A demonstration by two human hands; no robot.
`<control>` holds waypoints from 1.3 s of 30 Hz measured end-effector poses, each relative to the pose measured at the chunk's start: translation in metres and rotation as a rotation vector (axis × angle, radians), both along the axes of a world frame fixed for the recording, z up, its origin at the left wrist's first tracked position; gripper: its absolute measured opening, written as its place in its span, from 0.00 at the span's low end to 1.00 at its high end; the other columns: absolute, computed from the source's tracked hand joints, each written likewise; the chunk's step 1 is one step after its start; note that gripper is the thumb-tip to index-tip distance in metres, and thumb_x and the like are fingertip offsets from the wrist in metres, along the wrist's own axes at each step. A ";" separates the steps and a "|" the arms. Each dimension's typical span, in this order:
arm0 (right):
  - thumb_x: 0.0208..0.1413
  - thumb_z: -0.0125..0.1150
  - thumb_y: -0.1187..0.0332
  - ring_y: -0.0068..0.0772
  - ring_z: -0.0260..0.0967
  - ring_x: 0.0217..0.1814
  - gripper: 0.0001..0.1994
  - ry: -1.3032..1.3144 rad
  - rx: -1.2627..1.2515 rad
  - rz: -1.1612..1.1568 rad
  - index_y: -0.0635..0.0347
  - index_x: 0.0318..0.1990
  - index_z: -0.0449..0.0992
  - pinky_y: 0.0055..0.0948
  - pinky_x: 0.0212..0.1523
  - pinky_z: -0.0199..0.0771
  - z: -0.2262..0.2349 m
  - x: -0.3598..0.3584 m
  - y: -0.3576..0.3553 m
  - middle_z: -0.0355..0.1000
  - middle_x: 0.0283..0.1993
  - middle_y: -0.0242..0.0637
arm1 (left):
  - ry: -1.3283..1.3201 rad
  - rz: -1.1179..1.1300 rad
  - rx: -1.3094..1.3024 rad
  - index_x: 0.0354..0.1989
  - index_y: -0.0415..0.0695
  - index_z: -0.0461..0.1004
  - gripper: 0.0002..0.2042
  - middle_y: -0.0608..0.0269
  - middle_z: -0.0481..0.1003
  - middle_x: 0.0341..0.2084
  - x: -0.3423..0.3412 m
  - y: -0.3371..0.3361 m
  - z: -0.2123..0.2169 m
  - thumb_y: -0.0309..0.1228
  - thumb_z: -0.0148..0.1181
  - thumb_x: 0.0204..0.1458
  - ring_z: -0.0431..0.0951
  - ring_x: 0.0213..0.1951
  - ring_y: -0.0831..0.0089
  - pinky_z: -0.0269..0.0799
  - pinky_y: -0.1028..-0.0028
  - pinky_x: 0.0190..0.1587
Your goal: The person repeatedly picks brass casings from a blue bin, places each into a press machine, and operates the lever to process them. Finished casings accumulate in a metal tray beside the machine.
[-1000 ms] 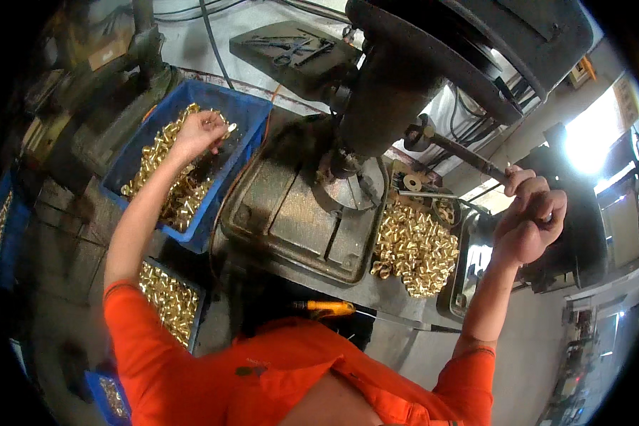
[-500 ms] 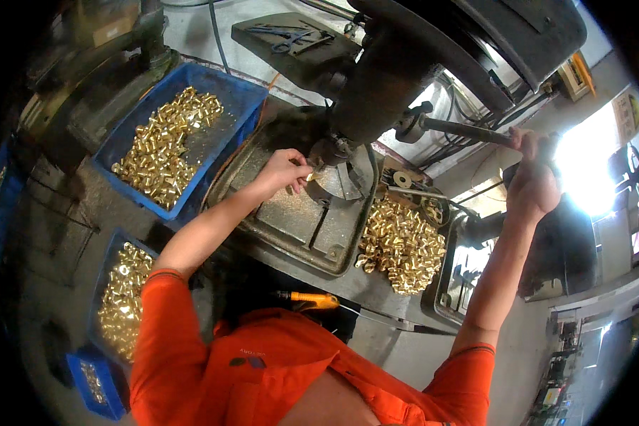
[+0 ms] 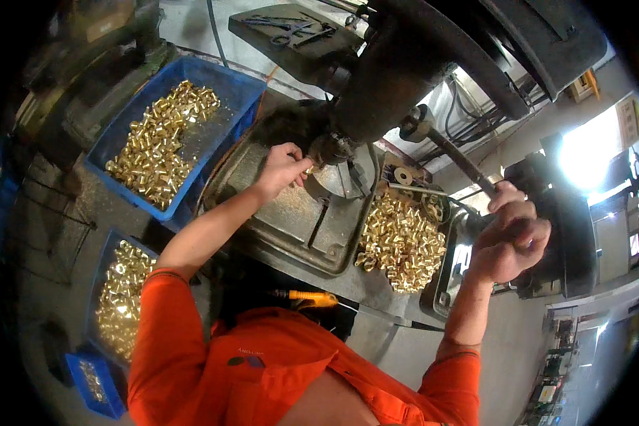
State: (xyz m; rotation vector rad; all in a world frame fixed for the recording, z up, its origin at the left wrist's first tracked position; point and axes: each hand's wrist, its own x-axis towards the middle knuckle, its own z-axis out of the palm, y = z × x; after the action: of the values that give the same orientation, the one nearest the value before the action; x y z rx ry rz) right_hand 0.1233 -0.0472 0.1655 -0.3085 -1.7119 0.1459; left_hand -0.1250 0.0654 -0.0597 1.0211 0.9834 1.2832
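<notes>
Here's your L hand (image 3: 284, 174), fingers pinched on a brass pc (image 3: 309, 170) by the drill-press chuck (image 3: 330, 149), R hand (image 3: 510, 238) curled round the feed lever (image 3: 463, 162). That pc's prob. not done yet; plenty left in the blue bin (image 3: 228, 79), while the brass heap (image 3: 403, 245) on the desk (image 3: 339, 282) looks like the finished lot.

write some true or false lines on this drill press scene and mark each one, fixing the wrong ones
1. The right hand grips the drill press lever. True.
2. The left hand is on that lever too. False: it holds a small brass piece by the chuck.
3. A brass pile lies to the right of the press's base plate. True.
4. The person's sleeves are blue. False: the sleeves are orange.
5. The upper blue bin holds brass pieces. True.
</notes>
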 end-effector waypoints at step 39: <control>0.34 0.36 0.88 0.42 0.65 0.27 0.11 0.035 -0.223 -0.054 0.58 0.20 0.56 0.40 0.36 0.66 0.063 0.022 0.045 0.58 0.19 0.38 | 0.258 -0.208 0.046 0.31 0.37 0.69 0.08 0.59 0.71 0.16 -0.013 -0.007 -0.001 0.30 0.56 0.50 0.72 0.17 0.74 0.66 0.74 0.19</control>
State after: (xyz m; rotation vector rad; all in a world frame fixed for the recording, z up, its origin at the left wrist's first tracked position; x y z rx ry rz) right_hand 0.1455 -0.0019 0.2286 -0.5135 -1.6531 0.3016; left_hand -0.1384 0.0579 -0.0608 1.3124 1.0141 1.0231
